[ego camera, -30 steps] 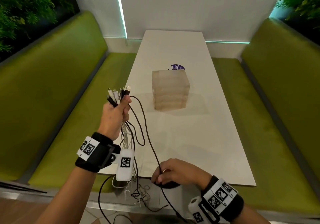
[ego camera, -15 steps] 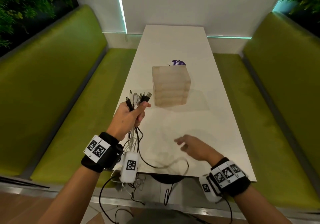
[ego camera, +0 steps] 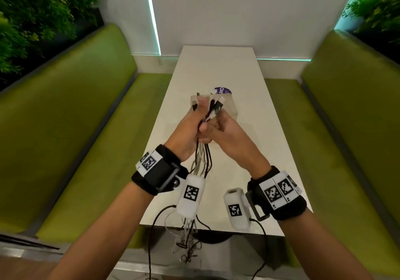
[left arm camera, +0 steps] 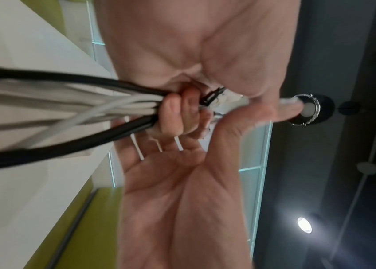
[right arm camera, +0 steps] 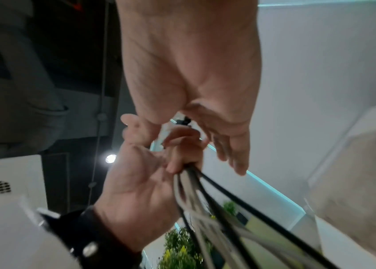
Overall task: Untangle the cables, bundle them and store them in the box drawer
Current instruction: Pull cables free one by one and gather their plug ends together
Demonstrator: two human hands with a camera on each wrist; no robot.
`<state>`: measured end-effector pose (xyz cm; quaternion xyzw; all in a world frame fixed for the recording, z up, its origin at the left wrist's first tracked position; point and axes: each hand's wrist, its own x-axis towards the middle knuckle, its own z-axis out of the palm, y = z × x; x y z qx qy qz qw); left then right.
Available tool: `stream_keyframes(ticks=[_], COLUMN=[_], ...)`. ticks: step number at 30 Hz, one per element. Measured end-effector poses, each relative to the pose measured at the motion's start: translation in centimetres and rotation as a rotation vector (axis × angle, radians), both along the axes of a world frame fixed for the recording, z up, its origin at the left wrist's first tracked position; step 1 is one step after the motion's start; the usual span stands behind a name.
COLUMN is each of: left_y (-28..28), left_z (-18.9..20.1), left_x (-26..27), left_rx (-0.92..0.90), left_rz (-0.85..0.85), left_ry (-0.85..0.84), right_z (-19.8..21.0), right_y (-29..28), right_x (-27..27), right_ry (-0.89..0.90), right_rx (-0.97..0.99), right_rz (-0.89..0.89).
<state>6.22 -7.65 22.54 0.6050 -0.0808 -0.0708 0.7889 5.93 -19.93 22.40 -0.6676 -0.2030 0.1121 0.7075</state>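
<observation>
A bundle of black and white cables [ego camera: 202,160] hangs from my left hand [ego camera: 190,126], which grips it just below the plug ends [ego camera: 213,106]; these stick up in front of the pale wooden box [ego camera: 230,108]. My right hand [ego camera: 225,128] is raised beside the left, palm toward the bundle. In the right wrist view its fingers [right arm camera: 233,154] are nearly straight next to the cables [right arm camera: 205,200], while the left hand's fingers [right arm camera: 182,154] curl round them. The left wrist view shows the same grip [left arm camera: 175,116] and the right palm [left arm camera: 171,182] open. The loose ends dangle in a tangle [ego camera: 186,243] below the table's near edge.
The box stands mid-way along the narrow white table [ego camera: 249,149], with a purple round lid [ego camera: 223,90] just behind it. Green benches run along the left [ego camera: 86,128] and right [ego camera: 335,128]. Plants fill both top corners.
My left hand lifted the bundle up and forward, in front of the box. My right hand let go of a black cable at the table's edge and rose to meet the bundle.
</observation>
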Motion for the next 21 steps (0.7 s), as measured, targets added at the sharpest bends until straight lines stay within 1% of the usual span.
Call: stream_keyframes(ticks=[3,6,10,13,16,18,19,21], left_y=[-1.1,-2.0,-3.0,-3.3,-3.2,-3.2,-3.2,-3.0], left_z=[1.4,2.3,3.5,4.1,4.5,4.9,5.1,5.0], left_x=[1.6,2.7,3.2,3.8,4.0,3.9,3.9,3.9], left_rx=[-0.081,-0.095,-0.107,-0.148,-0.137,-0.144,-0.154,-0.188], left_rz=[-0.022,-0.008,0.075,0.085,0.090,0.098,0.094,0.098], left_ry=[0.037,0.071,0.091,0.111,0.122,0.118,0.111,0.132], right_z=[1.7,2.4,1.8,1.5,1.7,1.9,2.0,2.5], right_y=[-0.1,-0.1,0.7,1.4,1.9,2.0,1.9,1.7], right_x=[1.0,2.2,3.6,4.1,4.4,4.4,4.5,4.5], right_ry=[-0.047,-0.084,-0.223,-0.303,-0.368,-0.391,-0.391,-0.326], right_rx=[-0.037,-0.098,-0.263,-0.312,-0.349,-0.376,-0.358,-0.246], right_rz=[-0.134,-0.281,-0.486,-0.643,-0.720,-0.738,-0.733,-0.685])
